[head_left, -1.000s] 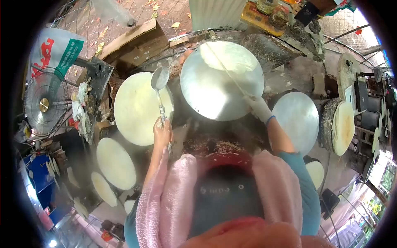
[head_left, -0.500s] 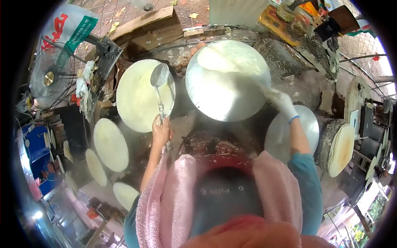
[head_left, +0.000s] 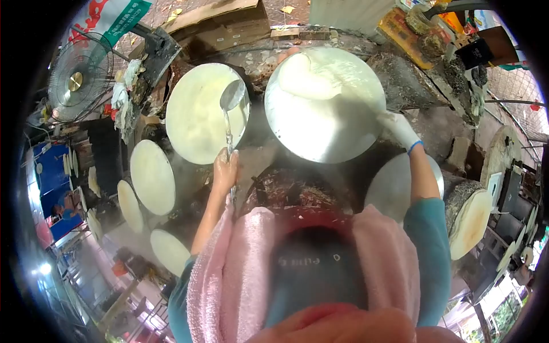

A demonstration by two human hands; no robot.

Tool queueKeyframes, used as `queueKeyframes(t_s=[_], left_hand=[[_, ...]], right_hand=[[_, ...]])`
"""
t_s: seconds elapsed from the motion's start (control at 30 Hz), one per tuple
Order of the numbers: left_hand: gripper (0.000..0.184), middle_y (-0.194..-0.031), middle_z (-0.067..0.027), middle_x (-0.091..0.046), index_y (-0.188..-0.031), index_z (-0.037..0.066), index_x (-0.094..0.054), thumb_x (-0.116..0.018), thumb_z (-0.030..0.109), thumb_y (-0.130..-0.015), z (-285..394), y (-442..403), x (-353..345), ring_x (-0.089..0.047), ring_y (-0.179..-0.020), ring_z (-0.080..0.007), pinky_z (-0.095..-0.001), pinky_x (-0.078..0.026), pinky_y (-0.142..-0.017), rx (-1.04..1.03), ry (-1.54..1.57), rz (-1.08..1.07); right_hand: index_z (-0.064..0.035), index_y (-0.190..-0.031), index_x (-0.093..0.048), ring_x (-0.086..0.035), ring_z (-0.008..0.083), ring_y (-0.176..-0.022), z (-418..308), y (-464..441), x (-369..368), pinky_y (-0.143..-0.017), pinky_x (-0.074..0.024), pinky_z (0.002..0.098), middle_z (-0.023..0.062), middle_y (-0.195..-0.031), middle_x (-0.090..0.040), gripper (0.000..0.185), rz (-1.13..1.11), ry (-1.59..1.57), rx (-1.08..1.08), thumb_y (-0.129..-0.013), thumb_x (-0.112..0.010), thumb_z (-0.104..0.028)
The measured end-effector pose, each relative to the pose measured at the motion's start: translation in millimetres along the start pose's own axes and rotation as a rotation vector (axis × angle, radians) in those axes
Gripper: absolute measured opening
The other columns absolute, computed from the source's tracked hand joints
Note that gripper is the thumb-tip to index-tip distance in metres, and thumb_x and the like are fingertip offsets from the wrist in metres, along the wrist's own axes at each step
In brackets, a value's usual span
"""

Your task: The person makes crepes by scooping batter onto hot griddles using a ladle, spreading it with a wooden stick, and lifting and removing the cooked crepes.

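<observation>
My bare left hand [head_left: 225, 170] is wrapped round the handle of a metal ladle [head_left: 232, 95], whose bowl hangs over the right part of a round griddle covered with pale batter [head_left: 200, 114]. My right hand [head_left: 400, 129], in a white glove with a blue cuff edge, is at the right rim of a larger round griddle [head_left: 303, 134]. Its fingers are bent together, and what they hold is too blurred to make out. White batter [head_left: 311, 77] lies on the upper part of that griddle, with a shadow across the middle.
A grey round griddle [head_left: 394, 186] stands below my right forearm. Several pale round sheets lie at the left, one of them large [head_left: 152, 177]. A stack of flat rounds [head_left: 472, 224] is at the right. A fan [head_left: 75, 82] and a cardboard box [head_left: 220, 28] stand beyond.
My right hand has moved right, from over the large griddle to its rim. The thin stick seen in it earlier no longer shows clearly. The view has shifted; my left hand still grips the ladle.
</observation>
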State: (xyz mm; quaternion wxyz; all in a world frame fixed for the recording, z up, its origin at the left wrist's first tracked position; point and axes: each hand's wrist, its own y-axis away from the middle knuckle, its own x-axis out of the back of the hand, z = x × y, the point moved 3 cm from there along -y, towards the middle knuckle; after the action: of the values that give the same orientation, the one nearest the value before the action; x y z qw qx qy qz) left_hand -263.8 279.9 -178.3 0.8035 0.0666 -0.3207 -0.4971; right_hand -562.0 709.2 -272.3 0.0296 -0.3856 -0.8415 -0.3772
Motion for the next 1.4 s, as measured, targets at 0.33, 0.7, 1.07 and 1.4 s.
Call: queueKeyframes(t_s=[0.33, 0.7, 1.07, 1.4], left_hand=[[0.024, -0.055, -0.0015, -0.043, -0.086, 0.002, -0.049, -0.05, 0.022, -0.099, -60, -8, 21, -0.043, -0.041, -0.0104, -0.0289, -0.033, -0.04, -0.242, -0.351, 0.126], [0.021, -0.07, -0.0288, -0.06, -0.094, -0.004, -0.049, -0.054, 0.016, -0.092, -13, -102, -37, -0.059, -0.065, -0.0472, -0.0501, -0.047, -0.058, -0.387, -0.709, -0.002], [0.024, -0.07, -0.0283, -0.06, -0.091, -0.003, -0.046, -0.048, 0.02, -0.094, -53, 4, -23, -0.061, -0.065, -0.0444, -0.0524, -0.048, -0.057, -0.408, -0.836, -0.289], [0.013, -0.06, 0.003, -0.045, -0.096, 0.009, -0.054, -0.056, 0.022, -0.096, -21, -27, 17, -0.041, -0.05, -0.0083, -0.026, -0.036, -0.045, -0.453, 0.011, -0.652]], right_hand=[[0.0007, -0.111, -0.066, -0.056, 0.0118, -0.084, -45, 19, 7, -0.077, -0.0459, 0.0281, 0.0033, -0.095, -0.066, 0.035, 0.016, -0.104, -0.067, -0.085, -0.069, -0.023], [-0.0052, -0.122, -0.064, -0.051, 0.0061, -0.072, 13, 14, 7, -0.064, -0.0435, 0.0206, 0.0015, -0.088, -0.064, 0.037, -0.01, -0.135, 0.177, -0.088, -0.066, -0.02], [-0.0091, -0.124, -0.063, -0.043, 0.0059, -0.049, -48, 105, -44, -0.043, -0.0367, 0.0254, -0.0032, -0.063, -0.054, 0.039, -0.28, 0.248, -0.194, -0.089, -0.062, -0.024], [-0.0084, -0.117, -0.055, -0.04, 0.0069, -0.053, -43, 138, -284, -0.044, -0.0318, 0.0214, -0.0061, -0.068, -0.043, 0.03, 0.003, -1.275, -0.074, -0.095, -0.055, -0.029]])
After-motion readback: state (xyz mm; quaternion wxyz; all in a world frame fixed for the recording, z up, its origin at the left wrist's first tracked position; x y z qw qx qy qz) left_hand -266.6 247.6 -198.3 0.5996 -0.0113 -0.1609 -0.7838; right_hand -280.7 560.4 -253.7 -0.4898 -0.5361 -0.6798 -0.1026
